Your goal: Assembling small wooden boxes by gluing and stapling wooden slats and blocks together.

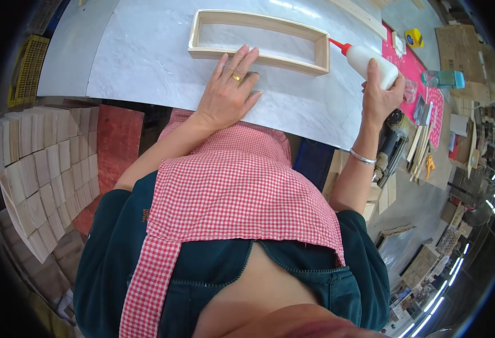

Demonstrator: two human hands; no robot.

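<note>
A rectangular pale wooden frame (284, 61) lies on the light grey marbled table (146, 73), and the tabletop shows through its middle. My left hand (229, 93) rests against its near side, fingers stretched out and spread, with fingertips over the near rail; a ring is on one finger. In my right hand (381, 93) is a white squeeze bottle (366, 61) with a red pointed nozzle (341, 46). The bottle is tilted, and its tip reaches the outer face of the frame's right end. Whether anything comes out of the nozzle is too small to tell.
Stacked wooden blocks (45, 169) stand at the left beside a red board (119, 143) and a yellow crate (28, 70). Wood strips (357, 17) lie at the far right of the table. Beyond are a yellow tape roll (413, 38), a teal-lidded container (443, 79) and orange-handled tool (429, 166).
</note>
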